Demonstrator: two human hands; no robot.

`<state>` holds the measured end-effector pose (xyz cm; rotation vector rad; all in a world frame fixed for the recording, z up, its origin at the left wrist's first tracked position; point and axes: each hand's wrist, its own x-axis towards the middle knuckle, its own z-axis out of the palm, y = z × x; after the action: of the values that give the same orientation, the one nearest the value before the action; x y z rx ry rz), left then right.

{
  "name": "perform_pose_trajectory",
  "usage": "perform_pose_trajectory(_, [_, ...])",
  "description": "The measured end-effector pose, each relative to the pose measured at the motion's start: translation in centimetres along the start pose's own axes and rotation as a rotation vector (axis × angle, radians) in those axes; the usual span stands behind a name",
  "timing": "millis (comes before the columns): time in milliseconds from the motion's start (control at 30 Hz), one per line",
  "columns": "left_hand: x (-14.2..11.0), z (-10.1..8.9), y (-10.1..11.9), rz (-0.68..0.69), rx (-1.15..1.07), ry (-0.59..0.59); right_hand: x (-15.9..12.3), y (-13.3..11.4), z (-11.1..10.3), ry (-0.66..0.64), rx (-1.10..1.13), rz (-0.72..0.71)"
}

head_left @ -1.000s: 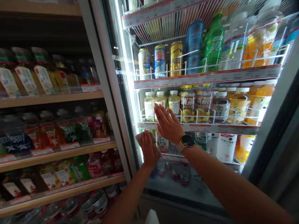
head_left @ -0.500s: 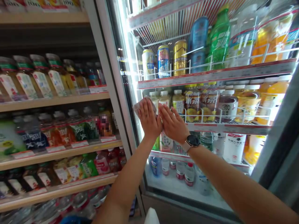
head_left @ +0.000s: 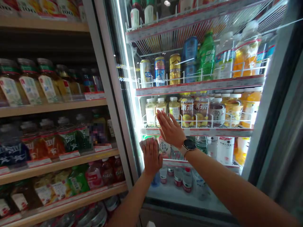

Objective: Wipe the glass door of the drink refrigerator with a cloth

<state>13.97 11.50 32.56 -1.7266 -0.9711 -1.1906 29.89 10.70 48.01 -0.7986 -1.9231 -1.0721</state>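
My left hand (head_left: pixel 151 157) lies flat on a greyish cloth (head_left: pixel 143 144), holding it against the glass door (head_left: pixel 182 201) of a lit drinks cooler, low on its left side. The cloth's edge shows beside and above the fingers; the rest is hidden under the hand. Higher and to the right, my right hand (head_left: pixel 171 130) rests on the glass, fingers stretched out, with nothing in it. A watch (head_left: pixel 189 145) sits on the right wrist and a ring on one finger. Behind the glass, bottled teas (head_left: pixel 174 108) stand near the right fingertips.
Inside the cooler, wire shelves carry cans (head_left: pixel 175 70), a green bottle (head_left: pixel 207 55) and several other drinks. The door's dark right frame (head_left: pixel 267 110) runs down the right. On the left stands an open shelf unit (head_left: pixel 54 105) full of bottles.
My left hand has slid down the glass with the cloth, away from the right hand. The right hand stays on the glass, roughly in place. The view has shifted slightly.
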Motion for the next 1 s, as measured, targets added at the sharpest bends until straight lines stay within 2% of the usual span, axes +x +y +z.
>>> perform_pose_trajectory(100, [-3.8, 0.2, -0.5, 0.093, 0.007, -0.032, 0.0, 0.0, 0.0, -0.004, -0.01, -0.006])
perform_pose_trajectory(167, [-4.2, 0.3, -1.2, 0.162, 0.025, -0.057, 0.0, -0.1, 0.0, -0.002, -0.022, -0.005])
perform_pose_trajectory(200, [-3.5, 0.2, -1.6, 0.183, 0.034, -0.068, 0.1, -0.1, 0.0, -0.002, -0.028, -0.005])
perform_pose_trajectory(267, [-0.6, -0.1, -2.5, 0.189, 0.034, -0.076, 0.1, -0.2, 0.1, 0.005, -0.041, 0.004])
perform_pose_trajectory(467, [13.5, -1.5, -3.8, 0.045, -0.07, 0.04, 0.1, -0.3, 0.2, 0.035, -0.079, -0.01])
perform_pose_trajectory(567, [16.8, -1.5, -3.4, -0.029, -0.107, 0.112, 0.1, -0.2, 0.2, 0.035, -0.084, -0.024])
perform_pose_trajectory(800, [15.6, -1.3, -2.8, -0.038, -0.072, 0.129, 0.2, -0.2, 0.3, 0.039, -0.067, -0.013])
perform_pose_trajectory(1000, [14.8, -1.8, -3.7, 0.0, -0.003, 0.08, 0.0, 0.4, -0.7, -0.003, -0.033, -0.034])
